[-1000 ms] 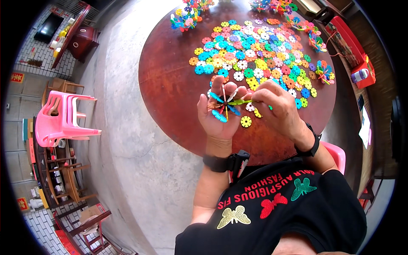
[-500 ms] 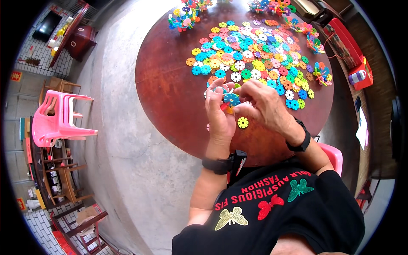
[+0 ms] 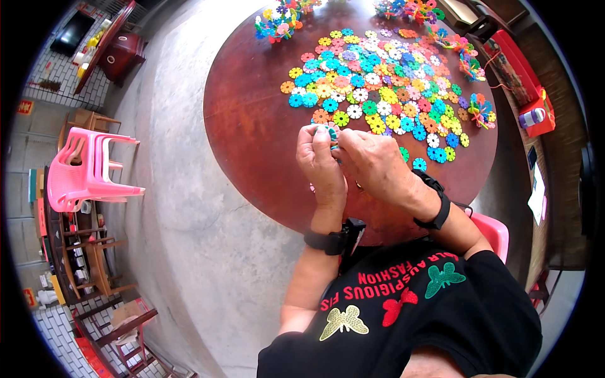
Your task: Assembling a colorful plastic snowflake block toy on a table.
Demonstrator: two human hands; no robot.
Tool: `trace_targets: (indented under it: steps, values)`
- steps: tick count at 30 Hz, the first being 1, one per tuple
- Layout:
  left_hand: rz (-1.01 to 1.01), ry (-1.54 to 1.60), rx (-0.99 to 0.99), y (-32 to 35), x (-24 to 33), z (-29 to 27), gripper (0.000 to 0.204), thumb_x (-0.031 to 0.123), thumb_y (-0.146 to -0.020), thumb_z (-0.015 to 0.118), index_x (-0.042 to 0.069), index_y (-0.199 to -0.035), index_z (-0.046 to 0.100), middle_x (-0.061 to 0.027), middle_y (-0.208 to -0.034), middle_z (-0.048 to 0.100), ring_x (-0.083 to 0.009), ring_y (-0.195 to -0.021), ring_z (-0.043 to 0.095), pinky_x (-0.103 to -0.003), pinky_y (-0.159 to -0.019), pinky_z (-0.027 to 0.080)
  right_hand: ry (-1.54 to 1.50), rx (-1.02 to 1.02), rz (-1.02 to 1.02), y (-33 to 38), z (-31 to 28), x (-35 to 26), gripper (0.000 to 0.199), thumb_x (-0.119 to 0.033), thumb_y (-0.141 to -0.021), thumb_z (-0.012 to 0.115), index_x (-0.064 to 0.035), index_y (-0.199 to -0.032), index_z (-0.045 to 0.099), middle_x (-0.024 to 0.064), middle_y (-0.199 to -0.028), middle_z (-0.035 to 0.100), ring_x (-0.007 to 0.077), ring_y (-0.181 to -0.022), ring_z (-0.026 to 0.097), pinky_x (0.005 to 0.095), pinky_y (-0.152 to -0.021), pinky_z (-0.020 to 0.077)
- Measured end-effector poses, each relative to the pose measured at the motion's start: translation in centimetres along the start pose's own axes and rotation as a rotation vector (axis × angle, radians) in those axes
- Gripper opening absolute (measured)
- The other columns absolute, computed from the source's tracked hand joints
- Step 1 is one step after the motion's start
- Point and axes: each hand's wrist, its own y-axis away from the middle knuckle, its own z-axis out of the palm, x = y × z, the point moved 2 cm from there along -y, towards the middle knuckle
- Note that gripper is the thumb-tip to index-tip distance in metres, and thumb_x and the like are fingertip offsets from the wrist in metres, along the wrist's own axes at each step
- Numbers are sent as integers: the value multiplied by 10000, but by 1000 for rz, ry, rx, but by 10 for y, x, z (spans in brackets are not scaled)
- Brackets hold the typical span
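Observation:
My left hand (image 3: 322,162) is closed around a small cluster of interlocking plastic discs (image 3: 333,133), of which only bits of teal and pink show between the fingers. Pressed against it from the right is my right hand (image 3: 380,162), its fingers pinched at the same cluster. The fingers hide most of the cluster and how its pieces join. Just beyond my hands, many loose notched discs (image 3: 354,111) in bright colours lie spread over the round brown table (image 3: 246,126).
Finished-looking disc clusters stand along the table's far side, such as a blue one (image 3: 275,27) and another at the right edge (image 3: 481,112). Stacked pink plastic chairs (image 3: 85,170) are on the floor at left. A red box (image 3: 537,116) sits on a side surface at right.
My hands have drawn together, and the right hand has moved left over the cluster. The blue disc that showed between them is now mostly covered.

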Motion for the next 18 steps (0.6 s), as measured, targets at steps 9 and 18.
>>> trace_targets:
  steps: [9,18]
  values:
    - [9,-153,-97,6,-2,9,105,115,-843,543,30,-788,517,22,-637,524,-39,-549,465,-218,-483,396,-66,-43,8,8,-25,10,186,-95,-823,602,-15,-754,449,142,-626,476,320,-568,524,376,-492,400]
    - [-122,-29,135,-32,27,-40,214,233,-862,448,45,-793,521,-70,-729,557,-176,-599,560,-304,-545,483,-431,125,459,14,-84,33,182,-153,-911,527,-43,-767,509,0,-540,420,90,-465,447,257,-421,314]
